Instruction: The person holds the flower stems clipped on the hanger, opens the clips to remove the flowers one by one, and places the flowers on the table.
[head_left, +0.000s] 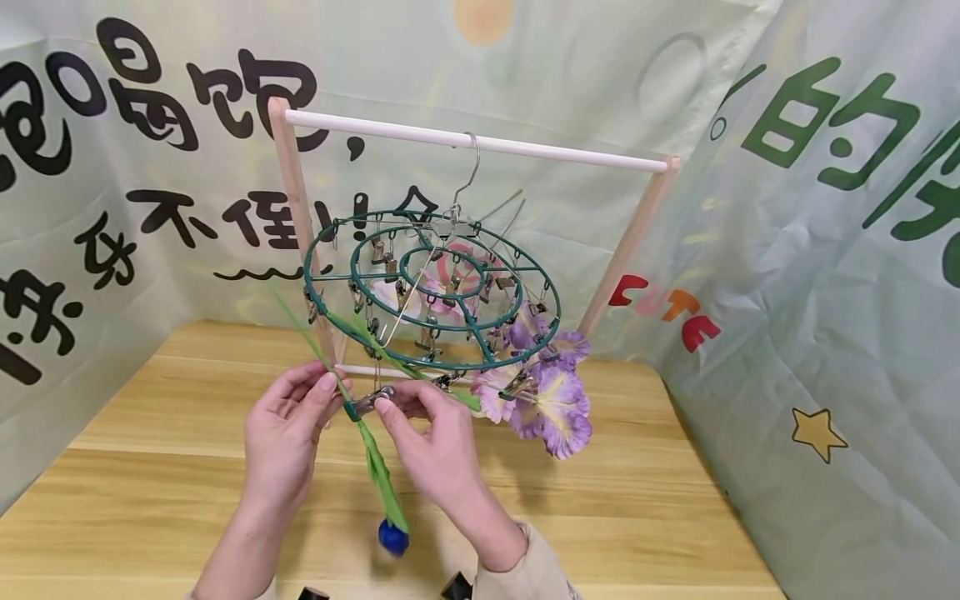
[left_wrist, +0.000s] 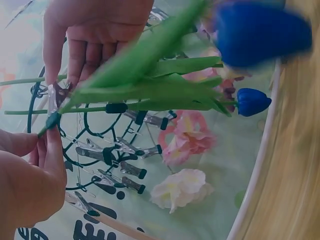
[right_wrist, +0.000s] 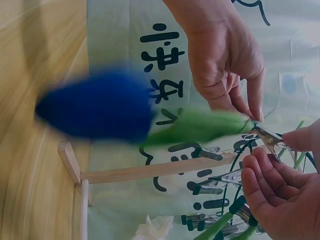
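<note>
In the head view my left hand [head_left: 288,425] pinches the thin green stem of an artificial tulip [head_left: 393,537], whose blue bloom hangs downward. My right hand [head_left: 442,437] pinches a metal clip [head_left: 371,402] between thumb and fingers. The clip's dark green tips lie across the stem, close beside my left fingertips. Above both hands hangs a round dark green clip hanger [head_left: 558,304] with concentric rings and several clips. A second blue tulip [left_wrist: 254,101] shows behind the first in the left wrist view, its stem passing the hanger. The nearer bloom [right_wrist: 95,107] is blurred in the right wrist view.
The hanger hooks on a white bar [head_left: 525,148] between wooden posts [head_left: 626,242]. Purple flowers [head_left: 558,408] hang at its right; pink [left_wrist: 187,137] and white [left_wrist: 180,189] blooms hang farther back. Black objects [head_left: 457,587] lie at the wooden table's [head_left: 600,517] near edge. Printed cloth surrounds it.
</note>
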